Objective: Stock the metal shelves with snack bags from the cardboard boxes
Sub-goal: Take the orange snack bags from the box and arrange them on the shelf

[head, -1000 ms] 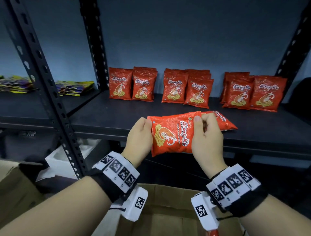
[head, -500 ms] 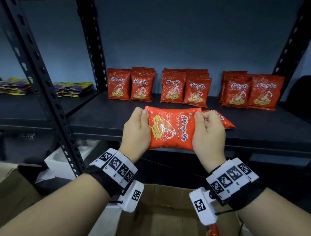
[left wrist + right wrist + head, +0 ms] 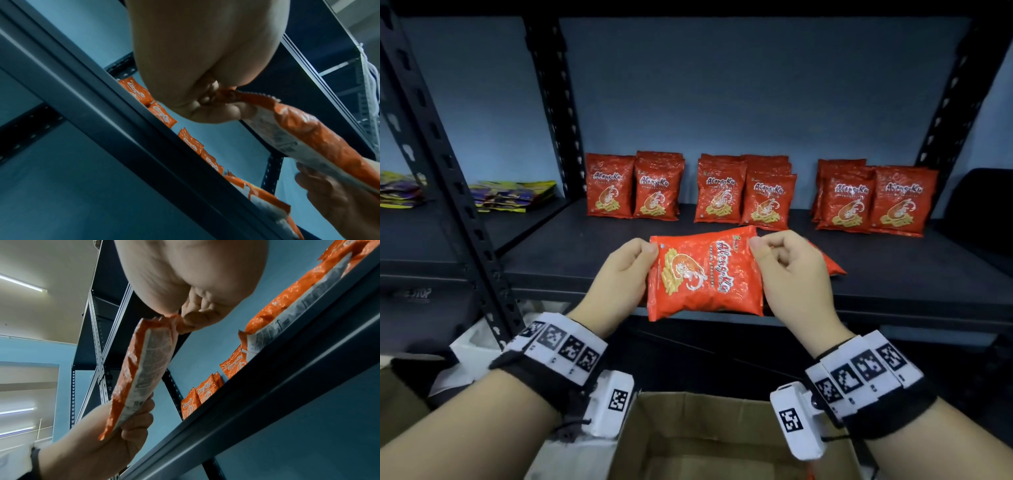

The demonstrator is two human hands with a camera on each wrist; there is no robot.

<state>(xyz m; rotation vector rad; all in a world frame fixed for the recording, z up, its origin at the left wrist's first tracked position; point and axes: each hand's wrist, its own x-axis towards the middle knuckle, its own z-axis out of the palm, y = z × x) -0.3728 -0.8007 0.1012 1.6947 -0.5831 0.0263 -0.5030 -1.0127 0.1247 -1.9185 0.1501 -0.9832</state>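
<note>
1. Left hand (image 3: 619,274) pinches the left edge of the bag (image 3: 705,274), thumb on its front; the fingers behind are hidden in the head view.
2. The bag is held sideways in the air at the shelf's (image 3: 585,253) front edge, above the box (image 3: 688,435), which is cut off at the bottom.
3. Right hand (image 3: 791,274) pinches the bag's upper right corner between thumb and forefinger.
4. A second bag (image 3: 828,263) lies flat on the shelf, mostly hidden behind the right hand.
5. Six bag fronts stand in three pairs (image 3: 744,192) at the shelf's back; the stacks behind them cannot be counted.
</note>
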